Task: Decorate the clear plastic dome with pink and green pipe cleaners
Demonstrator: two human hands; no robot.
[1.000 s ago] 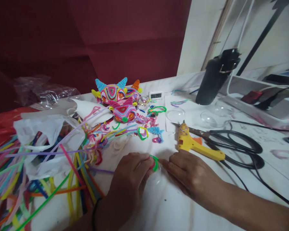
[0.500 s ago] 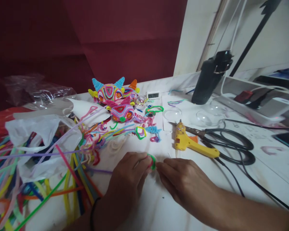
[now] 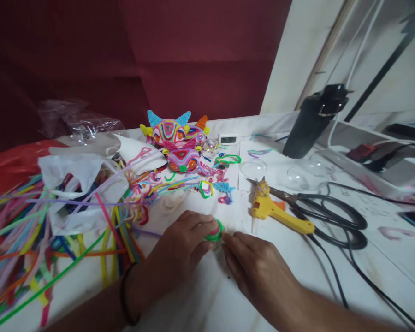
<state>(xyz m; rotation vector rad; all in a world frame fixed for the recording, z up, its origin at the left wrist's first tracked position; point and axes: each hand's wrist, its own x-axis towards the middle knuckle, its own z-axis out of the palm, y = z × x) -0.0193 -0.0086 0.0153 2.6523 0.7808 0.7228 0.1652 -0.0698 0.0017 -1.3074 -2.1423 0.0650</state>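
Observation:
Between my hands is a small rounded piece edged with green and pink pipe cleaner, above the white table. My left hand is closed on its left side, with a dark band at the wrist. The fingertips of my right hand are pinched together at its right edge, touching the green pipe cleaner. Part of the piece is hidden behind my left fingers. Just beyond lie a green, yellow and white pipe-cleaner loop and a blue coiled pipe-cleaner cone.
Loose pipe cleaners and a white plastic bag spread over the left. Colourful horned heads stand at the back. To the right lie a yellow glue gun, black-handled scissors, clear domes and a dark bottle.
The camera view has shifted, so the table's things appear further right. My left hand has turned slightly, and more of the green edge shows between my hands.

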